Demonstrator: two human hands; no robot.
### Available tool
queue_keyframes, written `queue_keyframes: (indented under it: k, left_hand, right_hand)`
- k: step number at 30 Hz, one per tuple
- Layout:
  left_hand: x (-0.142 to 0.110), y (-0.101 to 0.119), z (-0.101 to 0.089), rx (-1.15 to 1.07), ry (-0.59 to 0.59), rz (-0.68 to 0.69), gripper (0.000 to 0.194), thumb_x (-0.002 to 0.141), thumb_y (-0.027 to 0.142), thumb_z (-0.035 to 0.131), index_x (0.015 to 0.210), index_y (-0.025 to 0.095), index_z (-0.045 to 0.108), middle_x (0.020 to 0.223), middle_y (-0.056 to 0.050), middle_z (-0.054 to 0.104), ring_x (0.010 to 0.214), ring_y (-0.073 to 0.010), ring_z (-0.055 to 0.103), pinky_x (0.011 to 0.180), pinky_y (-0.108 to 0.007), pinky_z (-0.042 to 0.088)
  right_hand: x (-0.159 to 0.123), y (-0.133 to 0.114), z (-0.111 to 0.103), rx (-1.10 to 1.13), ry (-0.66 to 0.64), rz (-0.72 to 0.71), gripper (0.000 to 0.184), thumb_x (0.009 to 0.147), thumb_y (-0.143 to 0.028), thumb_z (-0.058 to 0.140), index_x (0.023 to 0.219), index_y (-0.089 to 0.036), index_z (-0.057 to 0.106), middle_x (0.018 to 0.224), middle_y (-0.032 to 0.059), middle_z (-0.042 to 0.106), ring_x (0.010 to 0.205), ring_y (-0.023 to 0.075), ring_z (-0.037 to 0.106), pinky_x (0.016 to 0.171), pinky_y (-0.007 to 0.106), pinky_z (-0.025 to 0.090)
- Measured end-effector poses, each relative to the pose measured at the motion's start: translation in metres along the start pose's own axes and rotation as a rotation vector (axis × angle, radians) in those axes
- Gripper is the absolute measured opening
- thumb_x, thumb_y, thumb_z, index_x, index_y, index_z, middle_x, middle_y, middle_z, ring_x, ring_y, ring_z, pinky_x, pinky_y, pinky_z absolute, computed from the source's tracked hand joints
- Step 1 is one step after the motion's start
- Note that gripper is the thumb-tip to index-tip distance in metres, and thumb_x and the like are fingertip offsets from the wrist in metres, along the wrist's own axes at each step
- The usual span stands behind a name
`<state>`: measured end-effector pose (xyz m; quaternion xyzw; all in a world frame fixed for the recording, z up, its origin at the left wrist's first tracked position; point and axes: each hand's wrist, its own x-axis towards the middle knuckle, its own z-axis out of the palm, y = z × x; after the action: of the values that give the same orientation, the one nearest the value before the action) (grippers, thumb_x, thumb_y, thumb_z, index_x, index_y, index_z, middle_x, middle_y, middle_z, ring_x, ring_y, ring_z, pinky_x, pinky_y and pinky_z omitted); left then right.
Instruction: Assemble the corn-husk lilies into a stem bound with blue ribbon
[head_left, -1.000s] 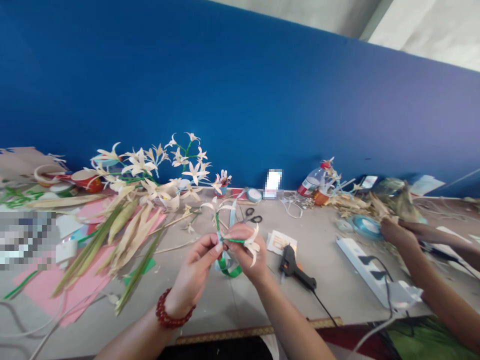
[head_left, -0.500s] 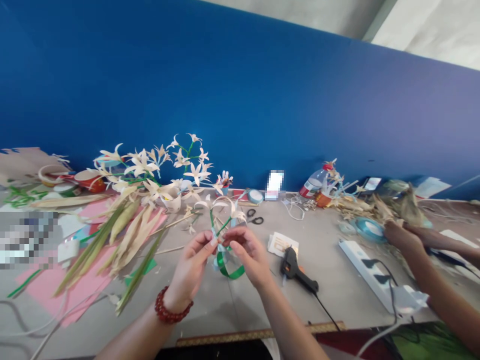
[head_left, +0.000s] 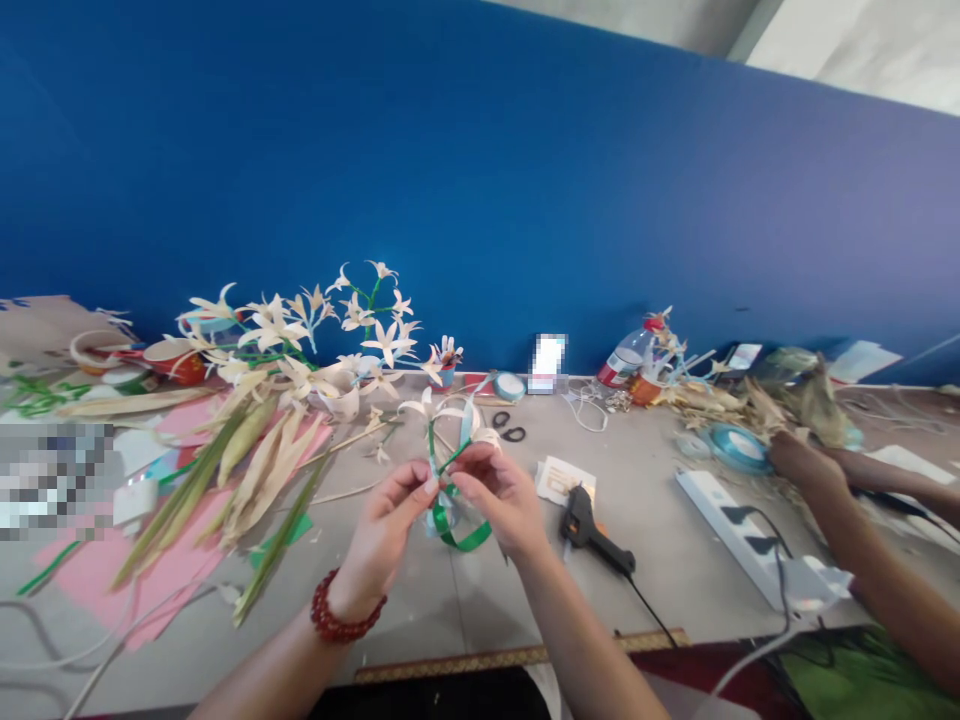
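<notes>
The flower sprig (head_left: 432, 440) had its right bloom (head_left: 486, 437) raised higher than a second earlier. Above the desk (head_left: 420, 610), behind its front edge, the left hand (head_left: 390, 505) pinched the sprig; the right hand (head_left: 504, 497) curled at the right stem (head_left: 454, 456), its grip unclear.
</notes>
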<state>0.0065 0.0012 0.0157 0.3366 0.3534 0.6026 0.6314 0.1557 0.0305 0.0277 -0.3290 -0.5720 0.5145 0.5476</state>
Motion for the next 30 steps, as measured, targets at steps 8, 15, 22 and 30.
queue_keyframes:
  k: [8,15,22,30]
  left_hand:
    - [-0.0022,0.0019,0.0011,0.026,-0.028,0.006,0.012,0.081,0.028,0.072,0.077,0.018,0.067,0.072,0.001,0.055,0.069,-0.0103,0.044,0.065,-0.02,0.037]
    - [-0.0065,0.0061,0.0067,0.01,-0.001,0.008,0.014,0.078,0.028,0.074,0.074,0.017,0.065,0.069,0.001,0.053,0.067,-0.0118,0.042,0.063,-0.022,0.036]
    - [-0.0067,0.0047,0.0083,-0.007,0.004,-0.002,0.014,0.078,0.027,0.073,0.075,0.017,0.064,0.072,0.0,0.053,0.069,-0.0121,0.043,0.066,-0.022,0.036]
    - [-0.0076,0.0023,0.0087,0.0,-0.013,0.027,0.013,0.082,0.027,0.069,0.075,0.017,0.064,0.072,0.0,0.053,0.07,-0.0128,0.043,0.068,-0.023,0.037]
  right_hand:
    - [0.0093,-0.0029,0.0016,-0.129,-0.001,-0.054,0.012,0.074,-0.028,0.076,0.079,-0.019,0.07,0.074,0.0031,0.069,0.068,0.0181,0.065,0.066,0.03,0.053]
    - [0.0101,-0.0074,0.0008,-0.29,-0.034,-0.345,0.004,0.082,-0.026,0.07,0.082,-0.023,0.072,0.078,0.0051,0.072,0.078,0.0217,0.067,0.074,0.035,0.054]
    - [0.0094,-0.0041,0.0022,-0.292,-0.035,-0.496,0.008,0.084,-0.025,0.067,0.087,-0.026,0.075,0.075,0.0052,0.073,0.073,0.0223,0.068,0.069,0.037,0.055]
    - [0.0094,0.0025,0.0024,-0.363,-0.049,-0.605,0.013,0.083,-0.021,0.065,0.092,-0.027,0.073,0.08,0.0062,0.074,0.074,0.0228,0.07,0.07,0.04,0.055]
